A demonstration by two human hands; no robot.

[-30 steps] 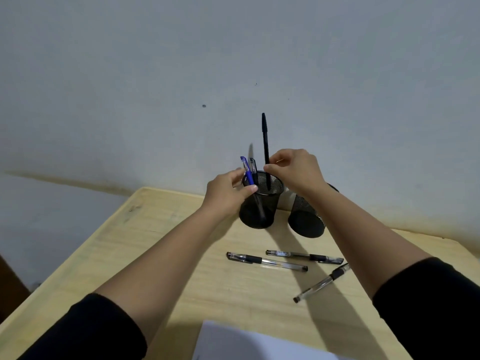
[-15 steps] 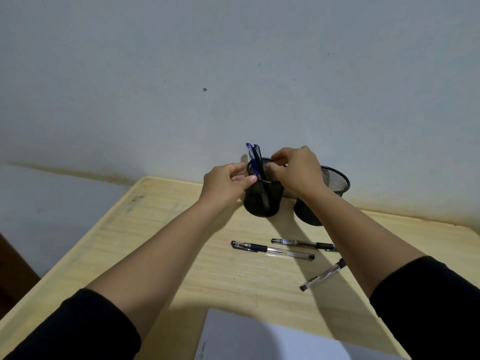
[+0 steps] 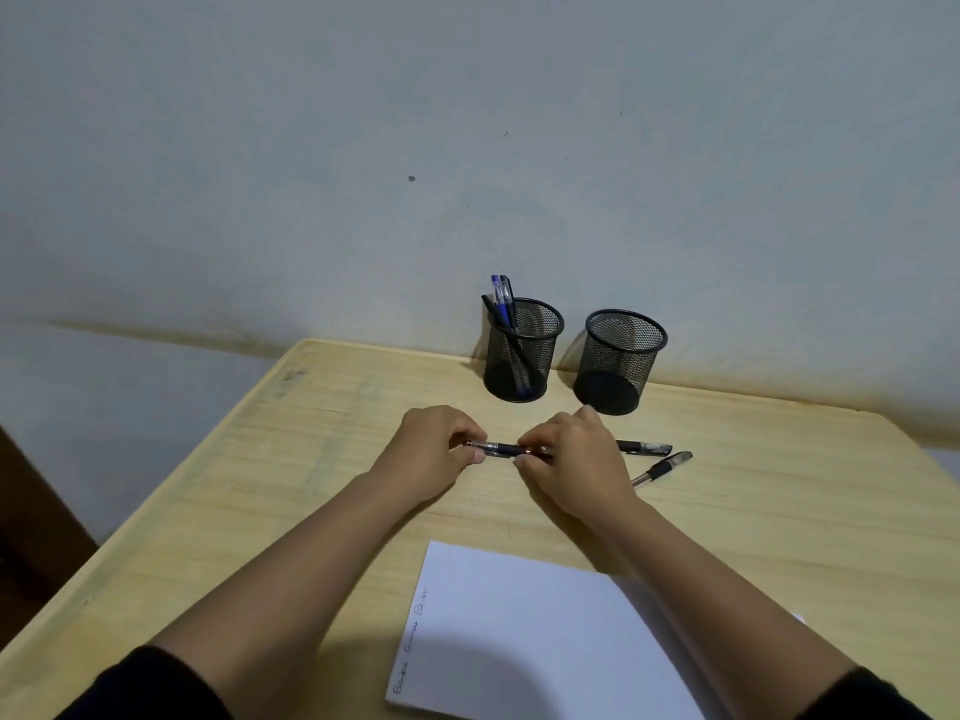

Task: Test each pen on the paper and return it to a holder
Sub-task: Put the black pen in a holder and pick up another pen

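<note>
A clear gel pen with a black grip [image 3: 503, 449] lies level just above the wooden table [image 3: 291, 491]. My left hand [image 3: 431, 454] pinches its left end and my right hand [image 3: 569, 459] pinches its right part. Behind my right hand lie two more pens, one [image 3: 644, 448] level and one [image 3: 662, 467] slanted. The left mesh holder [image 3: 540, 350] stands by the wall with a blue pen and two dark pens [image 3: 501, 309] leaning in it. To its right the second mesh holder [image 3: 621, 361] holds nothing I can see. White paper [image 3: 530, 631] with a line of handwriting lies near me.
A plain wall rises right behind the holders. The table's left edge runs diagonally, with floor and a dark object beyond it at the far left. Bare wood lies to the left of my hands and to the right of the loose pens.
Both hands left the left holder, where the black pen now stands, and came down to the table. They now pinch the nearest loose pen at both ends.
</note>
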